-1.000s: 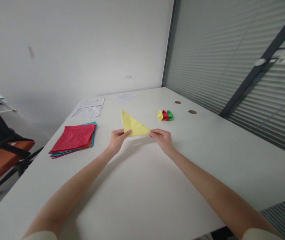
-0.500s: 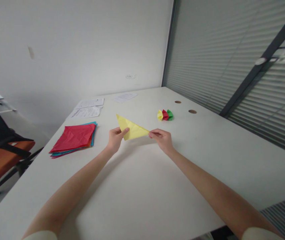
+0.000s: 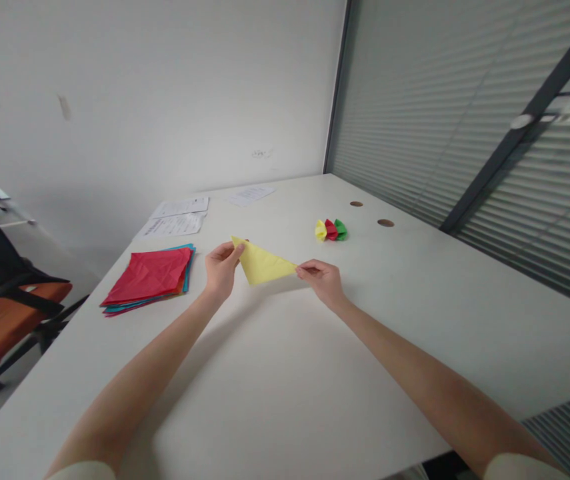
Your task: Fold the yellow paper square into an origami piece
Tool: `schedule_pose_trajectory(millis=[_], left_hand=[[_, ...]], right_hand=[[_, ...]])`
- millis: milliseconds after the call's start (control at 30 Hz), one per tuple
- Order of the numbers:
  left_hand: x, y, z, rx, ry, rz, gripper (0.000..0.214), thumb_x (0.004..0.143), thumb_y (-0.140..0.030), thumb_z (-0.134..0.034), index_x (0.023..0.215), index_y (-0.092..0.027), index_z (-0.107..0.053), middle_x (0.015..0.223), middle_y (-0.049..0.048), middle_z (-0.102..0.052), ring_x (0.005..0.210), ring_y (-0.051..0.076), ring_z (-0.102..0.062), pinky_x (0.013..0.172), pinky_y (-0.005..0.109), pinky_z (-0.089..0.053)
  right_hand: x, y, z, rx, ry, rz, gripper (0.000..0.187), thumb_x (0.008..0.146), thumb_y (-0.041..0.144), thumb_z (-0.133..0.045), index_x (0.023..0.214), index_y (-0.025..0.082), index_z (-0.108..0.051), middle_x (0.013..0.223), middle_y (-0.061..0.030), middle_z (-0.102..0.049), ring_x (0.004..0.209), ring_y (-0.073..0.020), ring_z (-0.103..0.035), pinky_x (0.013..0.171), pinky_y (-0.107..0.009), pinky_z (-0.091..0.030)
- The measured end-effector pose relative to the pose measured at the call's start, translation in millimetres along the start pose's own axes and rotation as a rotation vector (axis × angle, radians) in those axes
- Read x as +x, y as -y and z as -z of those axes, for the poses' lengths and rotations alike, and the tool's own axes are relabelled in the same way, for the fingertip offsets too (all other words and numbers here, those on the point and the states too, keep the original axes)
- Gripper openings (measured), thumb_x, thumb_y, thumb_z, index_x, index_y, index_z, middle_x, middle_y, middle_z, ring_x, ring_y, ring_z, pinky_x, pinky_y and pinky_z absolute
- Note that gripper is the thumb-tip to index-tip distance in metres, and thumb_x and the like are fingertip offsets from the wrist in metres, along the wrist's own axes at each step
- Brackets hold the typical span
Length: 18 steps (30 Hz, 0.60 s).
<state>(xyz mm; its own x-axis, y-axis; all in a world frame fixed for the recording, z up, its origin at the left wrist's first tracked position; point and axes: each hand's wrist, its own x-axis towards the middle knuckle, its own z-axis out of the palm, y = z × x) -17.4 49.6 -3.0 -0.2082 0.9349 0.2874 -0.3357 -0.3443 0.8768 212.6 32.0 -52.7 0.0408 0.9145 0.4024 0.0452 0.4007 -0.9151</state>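
Fingers of the left hand (image 3: 221,270) and right hand (image 3: 325,283) clamp the yellow paper (image 3: 266,267) above the table (image 3: 265,387), hiding its three-o'clock tip; printed sheets (image 3: 177,225) toward ten o'clock are illegible.

The yellow paper sheet (image 3: 266,267) was thin, plain and folded into a triangle, with faint creases on its face. It was held in the air, pinched at both ends of its long upper edge, which sloped down rightward, while its third corner pointed downward. It hung to the right of the coloured paper stack (image 3: 151,275), not touching it.
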Motion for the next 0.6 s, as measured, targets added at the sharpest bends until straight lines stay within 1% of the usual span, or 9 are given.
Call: schedule_pose_trajectory(millis=[33,100,167,200,333,367,500,600], left_hand=[[2,-1,1.1,-0.007,-0.034,-0.011,0.03,0.058,-0.035,-0.084,0.076,-0.017,-0.069,0.08,0.0045,-0.073,0.081,0.017,-0.067,0.077,0.03,-0.051],[4,-2,2.5,-0.018,-0.086,-0.017,0.039,0.055,-0.033,-0.086,0.087,-0.018,-0.069,0.075,0.0023,-0.072,0.073,0.015,-0.067,0.075,0.03,-0.052],[5,-2,2.8,-0.03,-0.098,-0.005,0.051,0.054,-0.031,-0.087,0.099,-0.018,-0.068,0.072,0.0016,-0.072,0.069,0.014,-0.067,0.075,0.031,-0.053],[4,-2,2.6,-0.035,-0.092,0.001,0.052,0.054,-0.031,-0.087,0.1,-0.017,-0.068,0.072,0.0023,-0.072,0.07,0.015,-0.067,0.076,0.032,-0.053],[3,-1,1.2,-0.015,-0.066,0.008,0.037,0.055,-0.035,-0.086,0.081,-0.013,-0.071,0.078,0.0071,-0.074,0.075,0.018,-0.069,0.078,0.034,-0.055],[3,-1,1.0,-0.007,-0.062,0.006,0.036,0.055,-0.035,-0.086,0.079,-0.013,-0.071,0.079,0.0074,-0.074,0.077,0.019,-0.069,0.078,0.035,-0.055],[2,-1,1.0,0.012,-0.043,-0.002,0.036,0.056,-0.037,-0.085,0.081,-0.013,-0.072,0.08,0.0082,-0.074,0.082,0.022,-0.07,0.082,0.038,-0.055],[0,0,0.5,0.045,-0.024,-0.009,0.04,0.057,-0.038,-0.085,0.085,-0.012,-0.072,0.084,0.0107,-0.075,0.086,0.024,-0.07,0.084,0.041,-0.055]], right_hand=[[0,-2,0,0.005,-0.004,-0.005,0.032,0.068,0.048,-0.075,0.073,0.017,-0.069,0.069,-0.0057,-0.071,0.063,-0.0175,-0.065,0.064,-0.031,-0.055],[1,-5,1,0.023,-0.017,-0.022,0.034,0.066,0.05,-0.076,0.073,0.017,-0.069,0.067,-0.0055,-0.07,0.062,-0.0174,-0.065,0.063,-0.031,-0.055],[2,-8,2,0.044,-0.025,-0.043,0.036,0.065,0.051,-0.076,0.073,0.017,-0.069,0.067,-0.0052,-0.07,0.062,-0.0171,-0.064,0.063,-0.031,-0.054],[2,-9,2,0.053,-0.025,-0.056,0.036,0.064,0.051,-0.077,0.072,0.017,-0.069,0.066,-0.005,-0.07,0.061,-0.0169,-0.064,0.063,-0.03,-0.054],[3,-12,2,0.066,-0.011,-0.11,0.038,0.061,0.052,-0.078,0.073,0.017,-0.068,0.066,-0.0045,-0.069,0.061,-0.0168,-0.063,0.063,-0.031,-0.053],[3,-12,2,0.065,-0.007,-0.118,0.037,0.061,0.051,-0.078,0.073,0.017,-0.068,0.066,-0.0043,-0.069,0.061,-0.0167,-0.063,0.063,-0.032,-0.053],[3,-12,2,0.018,0.018,-0.104,0.035,0.066,0.05,-0.074,0.076,0.018,-0.067,0.071,-0.0051,-0.069,0.065,-0.0174,-0.063,0.066,-0.033,-0.053],[3,-8,3,-0.105,0.008,-0.016,0.033,0.072,0.046,-0.069,0.09,0.018,-0.067,0.089,-0.0076,-0.069,0.077,-0.0188,-0.064,0.07,-0.034,-0.052]])
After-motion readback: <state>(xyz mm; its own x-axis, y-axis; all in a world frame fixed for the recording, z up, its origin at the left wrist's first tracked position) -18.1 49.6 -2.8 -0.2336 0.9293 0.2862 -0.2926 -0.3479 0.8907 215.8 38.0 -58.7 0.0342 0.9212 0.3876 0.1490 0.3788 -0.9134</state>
